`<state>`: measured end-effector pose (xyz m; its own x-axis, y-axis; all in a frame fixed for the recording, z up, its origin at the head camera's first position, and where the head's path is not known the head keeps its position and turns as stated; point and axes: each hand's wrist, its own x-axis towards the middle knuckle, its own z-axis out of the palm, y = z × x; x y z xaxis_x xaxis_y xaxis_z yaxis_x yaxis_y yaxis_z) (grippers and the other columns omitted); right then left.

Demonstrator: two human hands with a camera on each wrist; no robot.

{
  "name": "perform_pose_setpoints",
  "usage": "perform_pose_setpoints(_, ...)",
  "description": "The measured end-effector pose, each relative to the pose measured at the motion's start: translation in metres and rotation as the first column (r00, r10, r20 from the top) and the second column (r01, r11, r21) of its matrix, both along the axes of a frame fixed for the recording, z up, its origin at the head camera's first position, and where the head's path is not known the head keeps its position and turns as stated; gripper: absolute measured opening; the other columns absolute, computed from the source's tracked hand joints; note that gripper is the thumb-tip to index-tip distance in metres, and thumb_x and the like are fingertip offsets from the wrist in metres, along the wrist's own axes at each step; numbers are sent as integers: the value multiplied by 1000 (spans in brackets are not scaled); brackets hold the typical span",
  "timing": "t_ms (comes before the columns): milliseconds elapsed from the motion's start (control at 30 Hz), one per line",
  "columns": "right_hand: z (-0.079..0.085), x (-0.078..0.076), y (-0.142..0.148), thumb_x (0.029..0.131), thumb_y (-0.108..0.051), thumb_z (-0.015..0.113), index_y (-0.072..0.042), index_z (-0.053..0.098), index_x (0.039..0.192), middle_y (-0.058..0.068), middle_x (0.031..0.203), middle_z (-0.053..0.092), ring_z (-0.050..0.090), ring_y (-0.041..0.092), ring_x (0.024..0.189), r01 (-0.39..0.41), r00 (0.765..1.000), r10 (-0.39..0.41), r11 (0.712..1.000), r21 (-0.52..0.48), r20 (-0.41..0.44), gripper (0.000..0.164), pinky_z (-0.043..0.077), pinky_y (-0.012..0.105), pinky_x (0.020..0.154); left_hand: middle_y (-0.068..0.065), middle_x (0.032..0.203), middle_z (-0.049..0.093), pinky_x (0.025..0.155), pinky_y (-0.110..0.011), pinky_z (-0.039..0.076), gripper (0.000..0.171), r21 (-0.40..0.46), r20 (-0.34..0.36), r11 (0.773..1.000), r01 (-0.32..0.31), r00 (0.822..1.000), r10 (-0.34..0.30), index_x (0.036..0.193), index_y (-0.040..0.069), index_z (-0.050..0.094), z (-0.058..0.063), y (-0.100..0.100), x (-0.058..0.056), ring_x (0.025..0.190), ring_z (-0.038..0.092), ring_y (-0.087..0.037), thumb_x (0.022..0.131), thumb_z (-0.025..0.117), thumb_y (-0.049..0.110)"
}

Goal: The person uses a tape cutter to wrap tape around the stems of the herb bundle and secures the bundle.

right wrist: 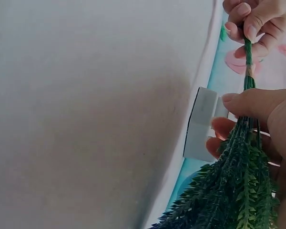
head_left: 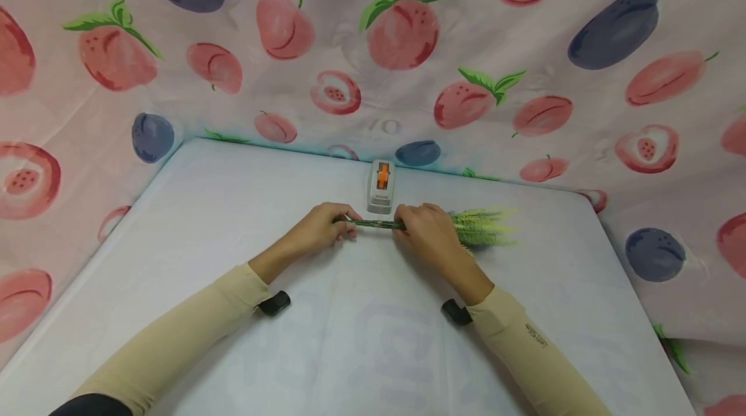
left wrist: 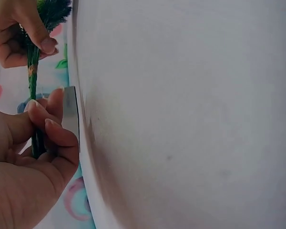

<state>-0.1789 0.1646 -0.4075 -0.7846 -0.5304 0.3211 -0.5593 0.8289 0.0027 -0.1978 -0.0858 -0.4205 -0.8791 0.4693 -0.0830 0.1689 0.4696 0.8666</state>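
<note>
**Green plant bunch held by both hands, mid-frame**

Beige sleeves enter lower left and lower right, over white tabletop. Left hand pinches stem end, center; right hand grips stems near foliage, which points right. Light grey box, orange insert, just above hands. Fruit-print cloth across top.

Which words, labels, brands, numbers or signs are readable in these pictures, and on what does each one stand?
"Let's Slim" (small, best reading): on the right sleeve.
Pale marks on the white tabletop: too faint to read.
Pale marks on the fruit-patterned cloth: too faint to read.
Dark mark at that cloth's upper right: cut off, unreadable.
</note>
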Motion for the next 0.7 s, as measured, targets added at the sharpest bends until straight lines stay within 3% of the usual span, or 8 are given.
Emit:
perform_pose_setpoints(67, 0, 0, 1, 85, -21, 83, -11, 70, 92, 1, 83, 68, 67, 20, 74, -4, 1000, 4, 1000, -4, -11, 18, 54, 46, 95, -8, 90, 74, 64, -24, 50, 18, -2, 7, 1000, 0, 1000, 0, 115, 5, 72, 0, 0, -1, 75, 60, -15, 102, 60, 7)
perform_pose_setpoints(200, -1, -1, 3, 86, -26, 84, -12, 75, 94, 2, 91, 63, 63, 20, 75, 5, 1000, -5, 1000, -9, -15, 19, 56, 40, 80, -9, 92, 74, 66, -26, 50, 21, -17, 8, 1000, 14, 1000, -14, 117, 2, 71, 0, 0, -2, 75, 59, -16, 104, 57, 9)
perform_pose_setpoints(300, -1, -2, 4, 86, -28, 83, -13, 79, 97, 3, 92, 63, 62, 21, 77, 3, 1000, -3, 1000, -21, -3, 19, 54, 39, 74, -8, 101, 74, 78, -33, 52, 23, -78, -52, 997, 16, 998, -20, 118, 4, 73, 0, -1, -3, 87, 61, -17, 105, 56, 12)
perform_pose_setpoints(467, -2, -4, 6, 88, -27, 82, -11, 79, 106, 4, 96, 71, 67, 24, 90, 1, 1000, 0, 1000, -29, 15, 24, 52, 45, 94, -7, 106, 73, 93, -39, 49, 26, -134, -134, 991, 8, 991, -27, 123, 7, 74, -1, 0, -5, 102, 61, -21, 105, 56, 11)
perform_pose_setpoints(567, -1, -4, 5, 89, -28, 80, -11, 76, 110, 5, 101, 75, 70, 25, 96, 22, 999, -21, 999, -36, 33, 28, 48, 48, 104, -8, 96, 72, 84, -34, 51, 28, -84, -92, 996, 10, 996, -18, 126, 8, 71, -1, 1, -5, 93, 63, -20, 106, 52, 8)
perform_pose_setpoints(700, 1, -4, 4, 90, -27, 79, -11, 75, 112, 4, 99, 77, 71, 25, 94, 46, 998, -44, 998, -51, 51, 27, 47, 49, 105, -10, 91, 70, 76, -29, 53, 24, -12, -32, 1000, -1, 999, 1, 122, 11, 68, -1, 3, -4, 87, 65, -20, 107, 50, 7)
